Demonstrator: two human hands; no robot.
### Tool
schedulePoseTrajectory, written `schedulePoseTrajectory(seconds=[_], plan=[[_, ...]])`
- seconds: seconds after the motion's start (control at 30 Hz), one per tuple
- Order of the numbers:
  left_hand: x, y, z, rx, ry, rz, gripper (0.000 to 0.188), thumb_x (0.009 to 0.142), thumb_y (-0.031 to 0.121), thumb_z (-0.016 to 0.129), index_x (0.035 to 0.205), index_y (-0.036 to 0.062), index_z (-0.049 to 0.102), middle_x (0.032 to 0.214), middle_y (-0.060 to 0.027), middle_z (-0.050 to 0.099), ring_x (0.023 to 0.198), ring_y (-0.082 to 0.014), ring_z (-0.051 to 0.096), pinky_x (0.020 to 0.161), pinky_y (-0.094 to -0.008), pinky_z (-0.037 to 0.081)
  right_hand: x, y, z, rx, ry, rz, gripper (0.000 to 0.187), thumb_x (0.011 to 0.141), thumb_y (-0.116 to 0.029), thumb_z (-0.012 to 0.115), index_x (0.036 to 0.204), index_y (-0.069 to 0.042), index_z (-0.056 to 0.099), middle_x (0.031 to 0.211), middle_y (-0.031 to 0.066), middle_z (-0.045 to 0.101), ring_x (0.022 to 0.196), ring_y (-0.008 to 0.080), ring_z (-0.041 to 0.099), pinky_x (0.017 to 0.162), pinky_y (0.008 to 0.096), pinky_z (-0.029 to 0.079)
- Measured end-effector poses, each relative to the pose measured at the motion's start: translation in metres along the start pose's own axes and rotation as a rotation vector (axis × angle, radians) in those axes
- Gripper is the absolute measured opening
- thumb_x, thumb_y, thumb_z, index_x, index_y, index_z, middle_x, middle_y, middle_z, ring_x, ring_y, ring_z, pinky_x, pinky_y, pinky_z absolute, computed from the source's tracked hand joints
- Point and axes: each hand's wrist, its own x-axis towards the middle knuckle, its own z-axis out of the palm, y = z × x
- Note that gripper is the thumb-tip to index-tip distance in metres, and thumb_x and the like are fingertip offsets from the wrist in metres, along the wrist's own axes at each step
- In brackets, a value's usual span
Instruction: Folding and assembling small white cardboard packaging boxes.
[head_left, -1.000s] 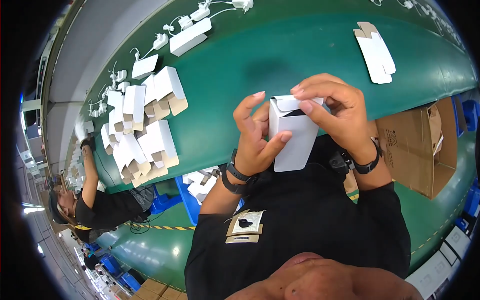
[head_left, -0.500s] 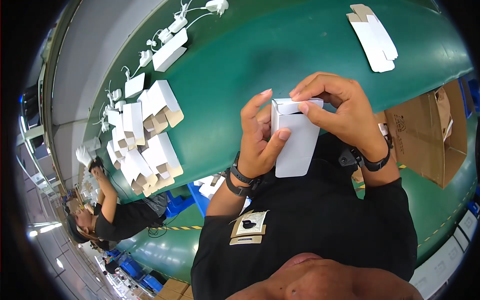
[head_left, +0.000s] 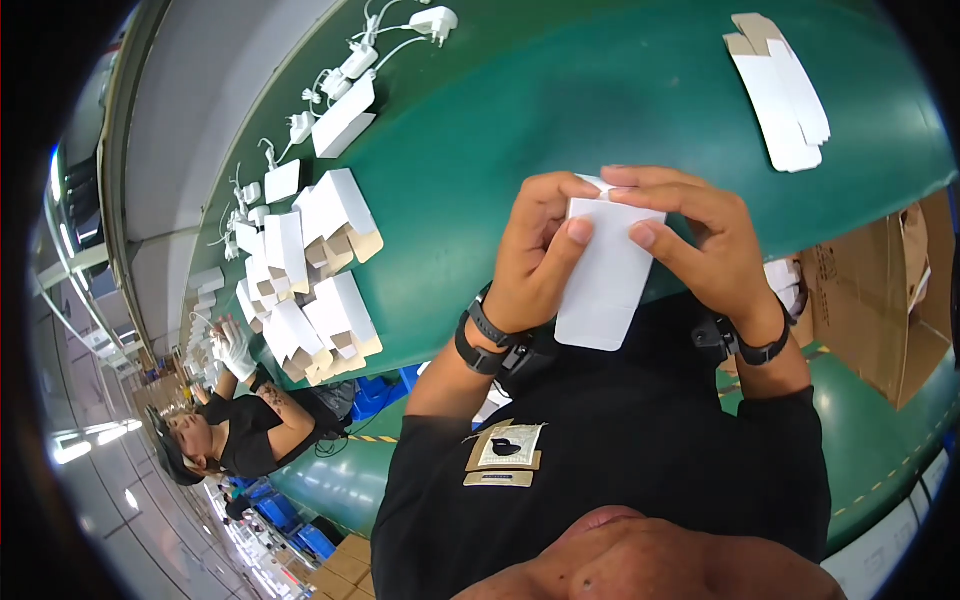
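Between my hands is a small white cardboard box (head_left: 604, 275), held over the near edge of the green table. My left hand (head_left: 545, 245) grips its left side, thumb on the front face and fingers bent behind the top corner. On the right side, my right hand (head_left: 700, 225) presses its thumb to the front and lays its fingers across the top edge. Both hands' fingertips meet at the box's upper end. A flat white carton blank (head_left: 785, 100) with a brown inner side lies on the table at the far right.
Several white boxes with open flaps (head_left: 315, 275) are heaped at the left. White power adapters with cables (head_left: 355, 65) line the far left edge. A brown carton (head_left: 880, 290) stands at the right. A co-worker with a white glove (head_left: 235, 350) is at far left.
The top flap of the box, partly raised before, is now folded down. My left fingers have moved up to the top edge. The co-worker's arms have shifted.
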Motion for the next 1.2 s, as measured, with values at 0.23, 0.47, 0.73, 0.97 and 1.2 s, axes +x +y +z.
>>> schedulePoseTrajectory(seconds=[0.23, 0.47, 0.73, 0.97, 1.2], plan=[[0.088, -0.025, -0.087, 0.051, 0.651, -0.058, 0.037, 0.096, 0.027, 0.060, 0.123, 0.0089, 0.042, 0.103, -0.0057, 0.058, 0.089, -0.0143, 0.057, 0.074, -0.0275, 0.048, 0.027, 0.034, -0.101, -1.218, 0.408, -0.026, 0.054, 0.088, -0.028, 0.067, 0.136, -0.008, 0.052, 0.142, 0.0225, 0.047, 0.134, 0.0406, 0.041, 0.111, 0.0452, 0.033], [0.131, -0.080, -0.182, -0.066, 1.004, -0.033, 0.034, 0.090, 0.022, 0.065, 0.115, 0.0017, 0.055, 0.113, -0.0150, 0.056, 0.096, -0.0271, 0.058, 0.079, -0.0348, 0.051, -0.020, 0.096, -0.158, -1.364, 0.254, 0.083, 0.055, 0.090, -0.032, 0.065, 0.131, 0.002, 0.053, 0.130, 0.0292, 0.054, 0.120, 0.0438, 0.052, 0.103, 0.0472, 0.042], [0.042, -0.028, -0.069, 0.169, 0.665, 0.077, 0.056, 0.088, 0.031, 0.070, 0.128, 0.0017, 0.044, 0.130, -0.0164, 0.048, 0.117, -0.0272, 0.050, 0.100, -0.0395, 0.043, -0.006, 0.035, -0.116, -1.569, 0.359, 0.427, 0.033, 0.095, -0.018, 0.058, 0.125, -0.003, 0.059, 0.111, 0.0146, 0.069, 0.092, 0.0347, 0.068, 0.074, 0.0430, 0.054], [0.000, 0.013, 0.026, -0.436, 0.248, -0.086, 0.066, 0.092, 0.030, 0.067, 0.142, 0.0017, 0.035, 0.120, -0.0094, 0.053, 0.110, -0.0190, 0.052, 0.096, -0.0361, 0.045, -0.039, -0.031, 0.042, -1.192, 0.313, -0.519, 0.027, 0.093, -0.006, 0.056, 0.118, 0.002, 0.063, 0.107, 0.0192, 0.068, 0.091, 0.0336, 0.068, 0.076, 0.0406, 0.055], [-0.053, 0.010, -0.010, -0.623, 0.056, -0.084, 0.067, 0.094, 0.045, 0.056, 0.140, -0.0002, 0.039, 0.133, -0.0159, 0.051, 0.120, -0.0233, 0.053, 0.103, -0.0395, 0.042, -0.026, -0.053, 0.058, -0.361, 0.096, -0.282, 0.032, 0.090, -0.016, 0.065, 0.117, 0.000, 0.061, 0.101, 0.0172, 0.069, 0.092, 0.0303, 0.068, 0.078, 0.0337, 0.052]])
